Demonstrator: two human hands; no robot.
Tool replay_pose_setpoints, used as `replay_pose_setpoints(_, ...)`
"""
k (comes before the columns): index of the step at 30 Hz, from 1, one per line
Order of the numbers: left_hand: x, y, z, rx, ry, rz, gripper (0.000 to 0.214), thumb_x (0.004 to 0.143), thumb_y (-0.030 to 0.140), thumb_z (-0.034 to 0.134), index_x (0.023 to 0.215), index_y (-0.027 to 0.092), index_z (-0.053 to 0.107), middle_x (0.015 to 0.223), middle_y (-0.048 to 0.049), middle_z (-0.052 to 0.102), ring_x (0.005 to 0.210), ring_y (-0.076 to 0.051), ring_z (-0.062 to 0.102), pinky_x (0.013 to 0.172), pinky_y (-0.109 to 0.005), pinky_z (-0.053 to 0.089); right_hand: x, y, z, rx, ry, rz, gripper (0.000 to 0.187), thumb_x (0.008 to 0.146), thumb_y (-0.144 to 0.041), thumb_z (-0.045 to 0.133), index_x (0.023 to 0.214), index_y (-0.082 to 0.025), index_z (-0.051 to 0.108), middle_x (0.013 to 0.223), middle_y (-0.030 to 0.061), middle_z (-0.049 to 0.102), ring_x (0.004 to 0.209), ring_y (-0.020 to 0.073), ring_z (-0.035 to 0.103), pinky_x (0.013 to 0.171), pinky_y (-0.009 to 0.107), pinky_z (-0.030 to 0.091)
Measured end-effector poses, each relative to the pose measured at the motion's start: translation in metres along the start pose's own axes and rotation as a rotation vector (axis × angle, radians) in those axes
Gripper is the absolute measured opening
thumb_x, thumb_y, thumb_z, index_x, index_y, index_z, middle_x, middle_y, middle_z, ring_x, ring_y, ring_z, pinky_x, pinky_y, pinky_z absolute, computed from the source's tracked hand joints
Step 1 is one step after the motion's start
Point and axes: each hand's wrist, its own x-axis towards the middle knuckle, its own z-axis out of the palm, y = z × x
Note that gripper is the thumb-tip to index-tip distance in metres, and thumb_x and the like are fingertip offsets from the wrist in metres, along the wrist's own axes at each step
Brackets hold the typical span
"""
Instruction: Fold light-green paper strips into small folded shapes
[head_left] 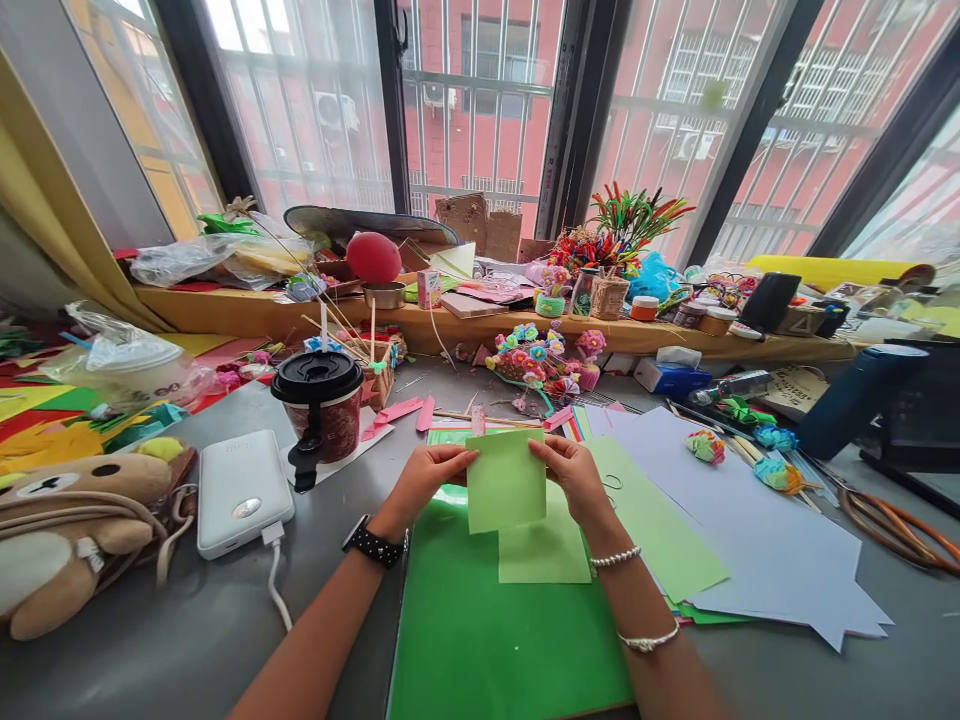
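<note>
Glossy green board (480, 640) lies nearest, a pale green sheet (544, 550) flat on it. Above it, left hand (424, 478) and right hand (574, 475) pinch a light green paper square (506, 480) by its top corners. White power bank (240, 490) left; beyond, lidded coffee cup (321, 405), paper flowers (536, 360).

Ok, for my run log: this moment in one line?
left hand, right hand: holding light green paper | under it: green sheet
</note>
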Motion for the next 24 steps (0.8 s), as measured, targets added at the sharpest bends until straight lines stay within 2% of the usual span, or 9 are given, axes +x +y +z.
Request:
replay_pose_setpoints(5,-0.001,0.000,-0.002,0.006,-0.011,-0.048,0.026,0.059,0.037,0.063,0.070,0.013,0.064,0.065,-0.0014,0.065,0.063,-0.015,0.059,0.065,-0.027,0.047,0.001,0.000,0.000,-0.009,0.036,0.022,0.023,0.051,-0.032,0.069,0.058,-0.013,0.057,0.057,-0.0021,0.056,0.053,0.0086,0.050,0.053,0.021,0.040)
replay_pose_setpoints(9,-0.003,0.001,-0.008,0.069,-0.090,-0.100,0.023,0.061,0.036,0.062,0.061,0.013,0.062,0.058,0.0001,0.062,0.057,-0.012,0.056,0.060,-0.024,0.045,0.001,0.001,-0.001,-0.060,0.028,0.046,0.025,0.050,-0.033,0.070,0.055,-0.013,0.055,0.053,-0.0039,0.052,0.049,0.0068,0.045,0.048,0.019,0.036)
replay_pose_setpoints(11,-0.004,0.002,-0.010,0.104,-0.127,-0.112,0.022,0.059,0.034,0.063,0.064,0.013,0.062,0.060,-0.0001,0.061,0.058,-0.011,0.054,0.059,-0.022,0.043,0.001,0.001,-0.001,-0.114,-0.004,0.057,0.026,0.050,-0.033,0.069,0.055,-0.013,0.054,0.051,-0.0042,0.050,0.047,0.0061,0.043,0.045,0.019,0.033)
replay_pose_setpoints(15,-0.004,0.003,-0.011,0.232,-0.127,-0.085,0.028,0.058,0.033,0.064,0.078,0.014,0.063,0.074,-0.0020,0.062,0.066,-0.012,0.053,0.058,-0.020,0.039,-0.003,0.001,0.002,-0.274,-0.125,0.066,0.026,0.052,-0.033,0.068,0.053,-0.013,0.052,0.048,-0.0045,0.048,0.044,0.0053,0.038,0.041,0.018,0.026)
replay_pose_setpoints(20,-0.004,0.000,-0.008,0.404,-0.178,-0.043,0.027,0.060,0.037,0.060,0.073,0.014,0.065,0.063,-0.0001,0.058,0.057,-0.009,0.045,0.049,-0.019,0.030,-0.008,0.003,0.010,-0.455,-0.251,0.062,0.022,0.055,-0.032,0.064,0.052,-0.013,0.053,0.046,-0.0047,0.045,0.043,0.0052,0.035,0.039,0.019,0.023)
replay_pose_setpoints(24,-0.004,-0.002,-0.007,0.431,-0.210,-0.038,0.028,0.060,0.039,0.059,0.070,0.013,0.064,0.057,0.0012,0.055,0.051,-0.008,0.039,0.046,-0.019,0.026,-0.010,0.003,0.012,-0.474,-0.290,0.060,0.022,0.056,-0.033,0.063,0.055,-0.013,0.054,0.048,-0.0043,0.045,0.045,0.0058,0.036,0.040,0.019,0.024)
